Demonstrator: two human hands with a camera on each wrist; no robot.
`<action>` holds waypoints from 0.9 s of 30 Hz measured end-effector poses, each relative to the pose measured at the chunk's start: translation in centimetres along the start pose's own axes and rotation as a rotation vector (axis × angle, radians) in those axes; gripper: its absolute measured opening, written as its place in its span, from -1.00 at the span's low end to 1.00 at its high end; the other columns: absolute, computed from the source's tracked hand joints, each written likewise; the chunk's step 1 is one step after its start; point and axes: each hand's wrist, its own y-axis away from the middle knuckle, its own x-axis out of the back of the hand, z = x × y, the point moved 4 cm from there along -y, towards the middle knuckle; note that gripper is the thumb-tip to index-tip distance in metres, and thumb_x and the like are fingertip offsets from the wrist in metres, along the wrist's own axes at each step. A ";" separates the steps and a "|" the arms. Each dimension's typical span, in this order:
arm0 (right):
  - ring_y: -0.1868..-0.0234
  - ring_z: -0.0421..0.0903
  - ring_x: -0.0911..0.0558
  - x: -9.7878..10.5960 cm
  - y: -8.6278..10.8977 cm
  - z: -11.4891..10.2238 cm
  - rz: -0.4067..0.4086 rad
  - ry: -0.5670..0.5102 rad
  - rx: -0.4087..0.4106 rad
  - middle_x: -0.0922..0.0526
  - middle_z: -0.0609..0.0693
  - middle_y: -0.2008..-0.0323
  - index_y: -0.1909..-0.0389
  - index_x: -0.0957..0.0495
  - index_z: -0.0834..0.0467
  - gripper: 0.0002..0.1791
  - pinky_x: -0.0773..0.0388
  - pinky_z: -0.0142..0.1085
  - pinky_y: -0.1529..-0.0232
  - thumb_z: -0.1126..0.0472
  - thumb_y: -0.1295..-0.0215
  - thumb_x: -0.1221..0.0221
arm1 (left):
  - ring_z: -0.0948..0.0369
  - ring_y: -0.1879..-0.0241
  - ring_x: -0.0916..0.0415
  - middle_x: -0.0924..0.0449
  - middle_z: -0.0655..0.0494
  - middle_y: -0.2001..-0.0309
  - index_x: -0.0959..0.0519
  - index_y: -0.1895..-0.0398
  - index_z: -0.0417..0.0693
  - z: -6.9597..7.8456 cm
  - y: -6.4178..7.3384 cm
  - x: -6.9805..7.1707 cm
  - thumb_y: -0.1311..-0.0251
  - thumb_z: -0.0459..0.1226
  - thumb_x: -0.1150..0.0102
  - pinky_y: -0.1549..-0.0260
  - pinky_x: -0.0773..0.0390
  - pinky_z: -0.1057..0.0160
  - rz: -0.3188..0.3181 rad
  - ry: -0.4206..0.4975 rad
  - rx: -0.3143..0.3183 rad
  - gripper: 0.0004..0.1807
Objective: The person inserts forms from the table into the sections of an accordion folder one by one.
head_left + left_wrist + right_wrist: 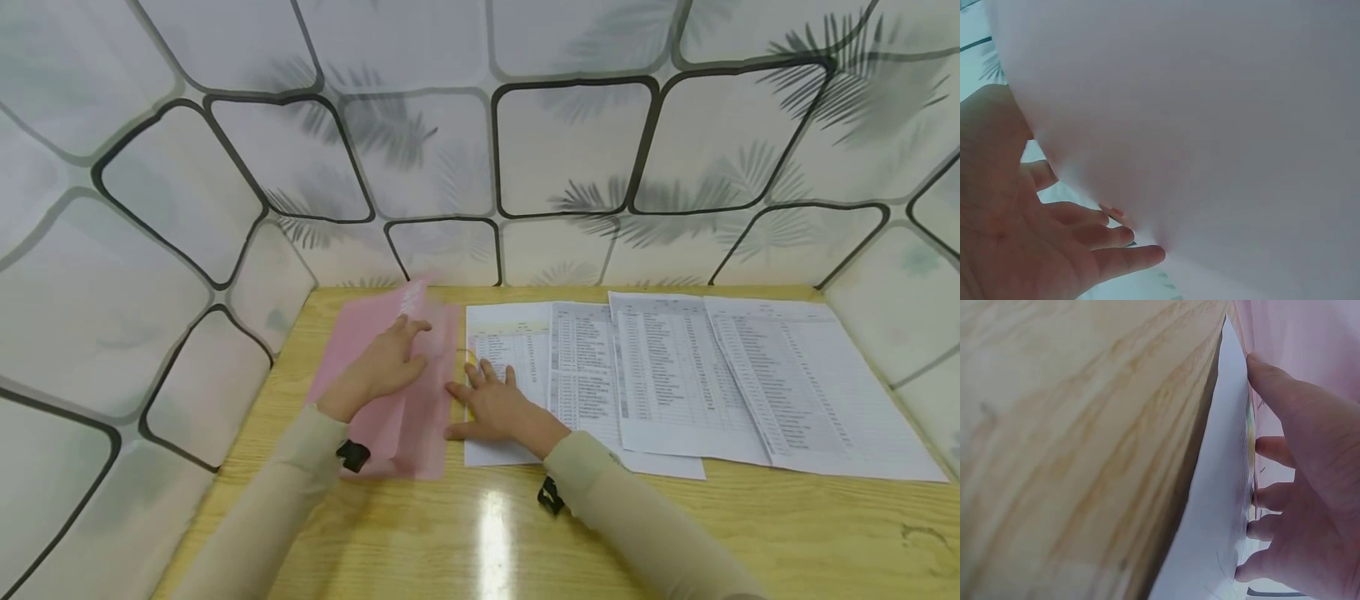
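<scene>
Pink folder (382,425), apparently part-opened against the straight-fingered, ungrasping left hand (381,365); printed sheets (675,375) lie outside it, beneath and rightward of the spread, empty right hand (498,408).

Left hand (381,363) fingers extended; right hand (497,409) 5 digits splayed.

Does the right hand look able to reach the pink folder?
Probably yes: the right hand rests on the leftmost sheet, right beside the pink folder, with nothing visible between them.
</scene>
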 end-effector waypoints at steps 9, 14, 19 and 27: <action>-0.66 0.39 -0.02 0.0 0.1 -0.1 -0.006 -0.005 -0.016 -0.06 0.27 -0.66 -0.64 -0.24 -0.10 -0.07 -0.09 0.49 -0.47 -0.48 -0.40 -0.10 | -0.07 0.37 -0.58 -0.60 -0.37 -0.10 -0.27 -0.59 -0.18 -0.9 1.1 2.4 -0.34 -0.32 -0.14 0.16 -0.60 -0.04 0.033 0.089 -0.011 -0.27; -0.67 0.38 -0.03 0.1 0.1 0.0 -0.002 -0.001 -0.016 -0.06 0.27 -0.66 -0.64 -0.25 -0.11 -0.07 -0.09 0.49 -0.46 -0.48 -0.39 -0.10 | -0.31 -0.08 -0.63 -0.56 -0.46 -0.19 -0.17 -0.66 -0.16 -1.5 1.6 3.7 -0.40 -0.35 -0.08 -0.09 -0.62 -0.20 0.031 0.179 0.007 -0.24; -0.67 0.38 -0.03 0.1 0.1 0.0 0.001 -0.006 -0.010 -0.06 0.27 -0.66 -0.64 -0.25 -0.09 -0.07 -0.09 0.49 -0.46 -0.48 -0.39 -0.12 | -0.23 -0.31 -0.42 -0.22 -0.37 -0.57 -0.10 -0.67 -0.24 -2.2 2.1 4.7 -0.40 -0.44 -0.07 -0.36 -0.39 -0.22 0.058 0.269 -0.009 -0.22; -0.68 0.35 0.01 0.0 0.1 0.1 -0.014 -0.013 -0.012 -0.02 0.25 -0.68 -0.65 -0.23 -0.09 -0.06 -0.06 0.49 -0.47 -0.48 -0.40 -0.10 | -0.32 -0.63 0.05 0.13 -0.25 -0.71 0.03 -0.72 -0.17 -2.6 3.4 6.4 -0.44 -0.46 -0.05 -0.46 -0.20 -0.35 0.049 0.417 0.037 -0.16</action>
